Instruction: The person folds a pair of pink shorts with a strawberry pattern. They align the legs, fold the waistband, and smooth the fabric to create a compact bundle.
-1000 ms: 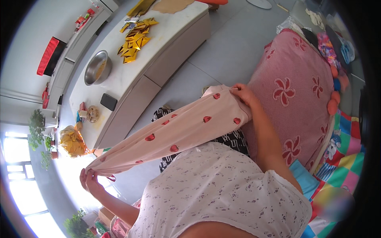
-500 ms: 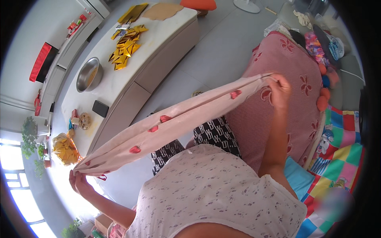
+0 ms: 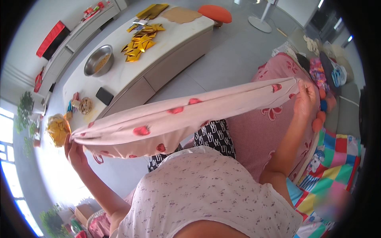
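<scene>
Head view, only one. Step in hand, as far as I can judge: stretching a pale pink strawberry-print cloth [image 3: 166, 119] wide between two hands. Cloth is up in the air, in front of the torso, crossing above the patterned black trousers [image 3: 214, 139] and one edge of the pink flowered cover [image 3: 254, 150]. Left hand [image 3: 75, 152] pinches the left end, fabric bunched at the fingertips; a red loop [image 3: 98, 159] hangs just beside it. Right hand [image 3: 306, 100] pinches the other end, raised higher. Upper band looks taut, lower left part sags in a loose fold. My guess: the next move calls for both pinches firm and the pull even, else that fold droops further.

Surface: long white-topped table [image 3: 174, 35], angled. Tan mat [image 3: 181, 15] by its far right corner, gold stack [image 3: 152, 11] next to it, loose folded gold pieces [image 3: 141, 43] mid-table. Metal bowl [image 3: 98, 60], yellowish contents, near the far long edge. Black phone [image 3: 104, 96] near the front edge. Round container [image 3: 85, 105] toward the left end.

Room: grey floor [image 3: 234, 51], orange stool [image 3: 215, 14] past the table's right end, white round stand base [image 3: 260, 24] beyond. Patchwork cloth [image 3: 335, 158] right of the cover, heaped clothes [image 3: 337, 75] above. Plants [image 3: 25, 105] and bright window [image 3: 8, 135] at left.
</scene>
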`<state>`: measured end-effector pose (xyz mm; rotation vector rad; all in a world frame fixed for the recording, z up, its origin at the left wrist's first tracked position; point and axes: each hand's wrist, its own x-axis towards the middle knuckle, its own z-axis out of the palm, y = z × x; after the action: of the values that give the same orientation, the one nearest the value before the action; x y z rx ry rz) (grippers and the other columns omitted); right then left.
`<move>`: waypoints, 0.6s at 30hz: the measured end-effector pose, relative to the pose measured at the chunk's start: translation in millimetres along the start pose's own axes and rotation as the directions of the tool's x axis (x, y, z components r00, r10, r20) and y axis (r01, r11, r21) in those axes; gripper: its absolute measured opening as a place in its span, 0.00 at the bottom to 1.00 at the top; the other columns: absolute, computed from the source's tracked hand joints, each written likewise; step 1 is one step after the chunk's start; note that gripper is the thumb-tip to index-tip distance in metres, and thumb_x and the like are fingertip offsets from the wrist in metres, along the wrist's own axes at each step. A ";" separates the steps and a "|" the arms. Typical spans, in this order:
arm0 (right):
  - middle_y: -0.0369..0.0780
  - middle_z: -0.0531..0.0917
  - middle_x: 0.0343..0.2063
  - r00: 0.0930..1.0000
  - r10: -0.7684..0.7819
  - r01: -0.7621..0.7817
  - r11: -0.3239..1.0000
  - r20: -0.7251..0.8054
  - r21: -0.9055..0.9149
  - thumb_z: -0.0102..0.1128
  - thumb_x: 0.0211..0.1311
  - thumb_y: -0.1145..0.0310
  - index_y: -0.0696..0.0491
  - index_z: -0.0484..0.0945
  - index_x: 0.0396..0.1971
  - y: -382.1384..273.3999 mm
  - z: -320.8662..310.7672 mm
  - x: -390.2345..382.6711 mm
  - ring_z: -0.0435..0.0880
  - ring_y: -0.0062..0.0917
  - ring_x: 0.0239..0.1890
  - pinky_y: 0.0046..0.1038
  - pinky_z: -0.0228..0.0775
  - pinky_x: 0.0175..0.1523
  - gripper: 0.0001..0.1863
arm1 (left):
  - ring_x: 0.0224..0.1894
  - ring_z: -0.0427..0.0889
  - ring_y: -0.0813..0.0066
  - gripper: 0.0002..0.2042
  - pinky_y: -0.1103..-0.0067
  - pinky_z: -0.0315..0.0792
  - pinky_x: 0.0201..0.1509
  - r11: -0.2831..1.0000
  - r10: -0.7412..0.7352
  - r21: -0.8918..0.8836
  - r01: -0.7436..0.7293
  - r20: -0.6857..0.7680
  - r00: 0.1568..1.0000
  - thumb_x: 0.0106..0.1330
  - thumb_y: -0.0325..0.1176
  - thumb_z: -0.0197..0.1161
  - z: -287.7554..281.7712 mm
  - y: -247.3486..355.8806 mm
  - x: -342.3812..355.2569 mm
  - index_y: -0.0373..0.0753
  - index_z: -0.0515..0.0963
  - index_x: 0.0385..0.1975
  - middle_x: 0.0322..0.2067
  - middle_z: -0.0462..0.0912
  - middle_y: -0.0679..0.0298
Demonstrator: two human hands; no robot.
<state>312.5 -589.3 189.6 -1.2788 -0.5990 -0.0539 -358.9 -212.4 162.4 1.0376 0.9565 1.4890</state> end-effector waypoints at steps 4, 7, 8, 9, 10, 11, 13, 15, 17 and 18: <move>0.34 0.76 0.30 0.988 -0.152 0.150 0.982 -0.011 -0.119 0.61 0.60 0.72 0.55 0.76 0.33 -8.2 -15.4 7.9 0.73 0.16 0.32 0.21 0.66 0.34 0.04 | 0.40 0.78 0.76 0.18 0.85 0.78 0.37 0.988 -0.050 0.145 0.051 -0.012 0.999 0.64 0.17 0.52 29.3 9.0 -10.9 0.30 0.70 0.54 0.42 0.76 0.60; 0.36 0.76 0.32 0.997 -0.075 0.073 0.994 -0.017 -0.081 0.61 0.60 0.73 0.55 0.76 0.35 0.2 -46.6 24.4 0.75 0.20 0.34 0.22 0.67 0.35 0.06 | 0.36 0.77 0.80 0.17 0.87 0.78 0.35 0.988 -0.092 0.122 0.097 -0.046 0.995 0.64 0.18 0.51 30.4 18.3 -8.2 0.31 0.70 0.54 0.41 0.76 0.61; 0.37 0.77 0.33 0.999 -0.047 0.046 0.998 -0.010 -0.043 0.61 0.60 0.73 0.55 0.76 0.36 3.8 -56.1 31.3 0.75 0.21 0.35 0.23 0.67 0.35 0.06 | 0.35 0.77 0.80 0.17 0.87 0.77 0.35 0.989 -0.097 0.109 0.100 -0.035 0.995 0.64 0.18 0.51 28.8 21.5 -5.4 0.31 0.70 0.54 0.41 0.76 0.61; 0.38 0.77 0.35 1.000 -0.016 0.016 1.000 -0.002 0.004 0.60 0.60 0.73 0.55 0.76 0.37 10.4 -57.6 35.1 0.76 0.23 0.36 0.24 0.68 0.35 0.07 | 0.34 0.77 0.81 0.17 0.87 0.77 0.35 0.990 -0.092 0.101 0.094 -0.026 0.995 0.64 0.19 0.51 26.6 28.0 -5.2 0.31 0.70 0.54 0.41 0.76 0.61; 0.38 0.78 0.35 0.989 0.081 -0.088 0.995 -0.123 -0.047 0.59 0.62 0.73 0.56 0.75 0.38 -17.7 -32.3 25.8 0.77 0.24 0.37 0.26 0.69 0.40 0.07 | 0.34 0.77 0.80 0.17 0.87 0.77 0.35 0.996 -0.076 0.048 0.074 0.034 0.997 0.64 0.19 0.51 22.0 32.4 -3.6 0.31 0.70 0.54 0.40 0.77 0.61; 0.40 0.78 0.37 0.991 0.050 -0.057 0.997 -0.125 -0.052 0.58 0.62 0.74 0.57 0.74 0.41 -30.2 -39.6 21.8 0.77 0.26 0.39 0.28 0.71 0.41 0.08 | 0.33 0.77 0.80 0.17 0.86 0.77 0.34 0.998 -0.055 -0.007 0.056 0.103 0.993 0.64 0.19 0.51 19.6 40.4 -1.5 0.32 0.70 0.54 0.40 0.77 0.60; 0.44 0.78 0.41 0.991 -0.134 0.134 0.991 -0.003 0.003 0.56 0.62 0.75 0.59 0.75 0.46 -33.6 -75.8 27.6 0.77 0.30 0.43 0.30 0.74 0.39 0.13 | 0.32 0.78 0.78 0.18 0.85 0.77 0.35 0.997 0.005 -0.083 0.008 0.160 0.987 0.63 0.20 0.50 15.1 58.0 -2.8 0.32 0.70 0.54 0.38 0.78 0.60; 0.45 0.78 0.40 0.996 -0.068 0.068 0.998 -0.054 -0.012 0.55 0.62 0.76 0.61 0.74 0.46 -60.5 -39.8 9.7 0.78 0.31 0.42 0.30 0.75 0.42 0.12 | 0.33 0.80 0.75 0.18 0.84 0.78 0.35 0.998 0.030 -0.060 -0.033 -0.065 0.997 0.64 0.22 0.52 57.8 88.8 -29.3 0.31 0.69 0.55 0.39 0.79 0.60; 0.41 0.79 0.34 0.990 -0.133 0.120 0.968 -0.045 -0.219 0.57 0.62 0.73 0.59 0.76 0.40 -59.2 -20.4 2.9 0.78 0.24 0.34 0.24 0.72 0.32 0.08 | 0.34 0.80 0.76 0.18 0.84 0.78 0.35 0.956 -0.065 0.288 0.049 0.044 0.997 0.64 0.24 0.53 41.0 70.2 -16.2 0.30 0.69 0.55 0.39 0.80 0.59; 0.39 0.78 0.32 0.997 -0.080 0.070 0.956 -0.023 -0.285 0.57 0.62 0.72 0.58 0.77 0.39 -44.1 -21.9 2.1 0.76 0.22 0.30 0.22 0.69 0.29 0.08 | 0.35 0.80 0.76 0.18 0.84 0.78 0.35 0.890 -0.134 0.449 0.080 0.090 0.987 0.64 0.24 0.54 34.2 55.6 -7.2 0.29 0.69 0.54 0.39 0.80 0.58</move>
<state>306.9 -622.2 225.9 -1.5297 -0.6257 -0.2314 -342.4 -226.0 224.4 1.3589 1.2822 1.1238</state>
